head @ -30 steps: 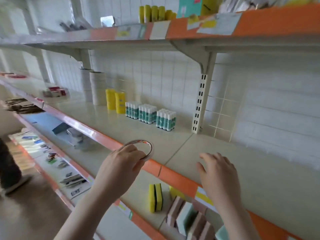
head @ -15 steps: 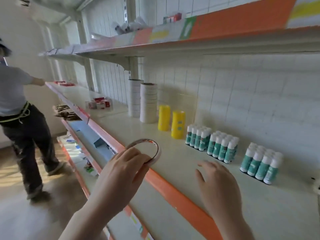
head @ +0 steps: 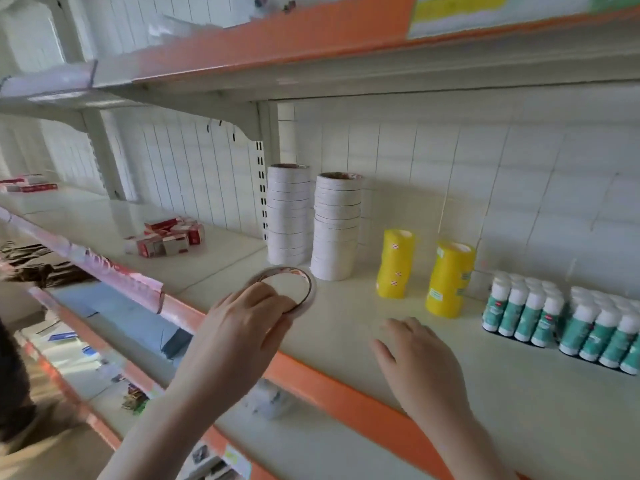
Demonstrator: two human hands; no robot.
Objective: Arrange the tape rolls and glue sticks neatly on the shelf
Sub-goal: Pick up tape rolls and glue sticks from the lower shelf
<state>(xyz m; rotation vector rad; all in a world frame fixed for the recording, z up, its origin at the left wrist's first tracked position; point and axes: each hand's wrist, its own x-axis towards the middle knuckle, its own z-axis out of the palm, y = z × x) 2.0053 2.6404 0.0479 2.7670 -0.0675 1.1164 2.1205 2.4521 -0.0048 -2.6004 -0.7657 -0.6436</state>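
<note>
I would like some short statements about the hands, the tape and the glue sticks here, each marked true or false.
1. The left hand holds a thin tape roll. True.
2. The right hand grips a glue stick. False: it holds nothing, fingers relaxed over the shelf.
3. Two white tape stacks stand near the back wall. True.
4. The yellow tape stacks lie flat on their sides. False: both stand upright.
5. The glue sticks stand right of the yellow tape. True.
</note>
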